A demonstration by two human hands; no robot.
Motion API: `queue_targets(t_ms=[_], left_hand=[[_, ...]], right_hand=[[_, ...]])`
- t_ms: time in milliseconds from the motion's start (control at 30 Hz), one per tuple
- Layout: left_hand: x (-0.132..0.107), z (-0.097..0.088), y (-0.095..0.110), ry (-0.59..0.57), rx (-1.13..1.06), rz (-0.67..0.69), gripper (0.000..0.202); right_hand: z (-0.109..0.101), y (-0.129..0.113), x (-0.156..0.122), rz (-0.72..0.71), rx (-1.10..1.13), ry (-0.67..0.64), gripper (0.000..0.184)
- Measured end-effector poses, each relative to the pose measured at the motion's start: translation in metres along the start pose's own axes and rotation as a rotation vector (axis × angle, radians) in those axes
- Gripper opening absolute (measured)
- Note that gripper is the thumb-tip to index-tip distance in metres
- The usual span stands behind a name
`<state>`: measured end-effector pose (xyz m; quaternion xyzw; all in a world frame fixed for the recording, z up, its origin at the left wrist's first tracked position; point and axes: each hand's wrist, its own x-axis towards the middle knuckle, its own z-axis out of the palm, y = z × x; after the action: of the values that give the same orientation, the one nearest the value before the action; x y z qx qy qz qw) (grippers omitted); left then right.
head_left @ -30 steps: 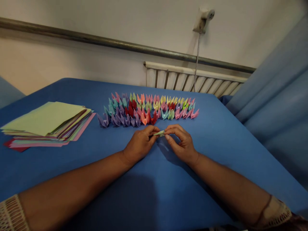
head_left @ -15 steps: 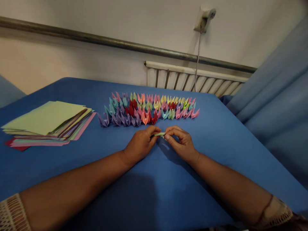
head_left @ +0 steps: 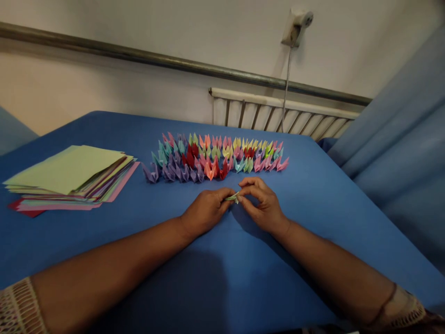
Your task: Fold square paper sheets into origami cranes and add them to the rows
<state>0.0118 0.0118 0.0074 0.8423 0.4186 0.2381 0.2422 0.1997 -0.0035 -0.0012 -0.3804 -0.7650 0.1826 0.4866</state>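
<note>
Between my two hands is a small piece of folded paper [head_left: 232,198], pale green-yellow, held above the blue surface. My left hand [head_left: 208,209] pinches its left end between thumb and fingers. On the other end, the thumb and index finger of my right hand [head_left: 262,204] close around the paper's tip. Much of the folded paper is covered by my fingers. Just beyond my hands, folded paper cranes [head_left: 211,170] in purple, red, pink, green, yellow and blue stand in several rows.
A stack of coloured paper sheets [head_left: 69,169], pale green on top, lies at the left on the blue-covered table [head_left: 167,278]. Behind the table are a radiator [head_left: 236,111], a metal pipe [head_left: 156,58] and a wall socket with a cord [head_left: 295,28]. A blue curtain [head_left: 403,139] hangs at the right.
The folded paper has tilted, its left end now lower, and my left hand has dropped slightly. My right hand's fingers have shifted a little, the index and middle fingers now more apart.
</note>
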Motion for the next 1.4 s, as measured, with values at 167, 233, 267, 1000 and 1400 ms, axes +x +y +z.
queue_targets(t_ms=[167, 233, 267, 1000, 1400], left_hand=[[0.0, 0.001, 0.004, -0.064, -0.085, -0.001, 0.013], [-0.001, 0.001, 0.005, -0.089, -0.119, -0.011, 0.015], [-0.001, 0.002, 0.005, -0.098, -0.143, -0.027, 0.017], [0.003, 0.008, 0.01, -0.003, -1.158, -0.596, 0.027], [0.004, 0.003, 0.008, -0.05, -1.14, -0.581, 0.025]], right_hand=[[-0.003, -0.007, 0.002, -0.029, 0.004, -0.05, 0.011], [-0.003, -0.01, 0.002, -0.003, 0.022, -0.056, 0.012], [-0.002, -0.011, 0.003, 0.013, 0.028, -0.054, 0.012], [0.017, 0.01, -0.006, 0.367, 0.28, -0.004, 0.01], [0.016, 0.013, -0.002, 0.479, 0.569, -0.009, 0.02]])
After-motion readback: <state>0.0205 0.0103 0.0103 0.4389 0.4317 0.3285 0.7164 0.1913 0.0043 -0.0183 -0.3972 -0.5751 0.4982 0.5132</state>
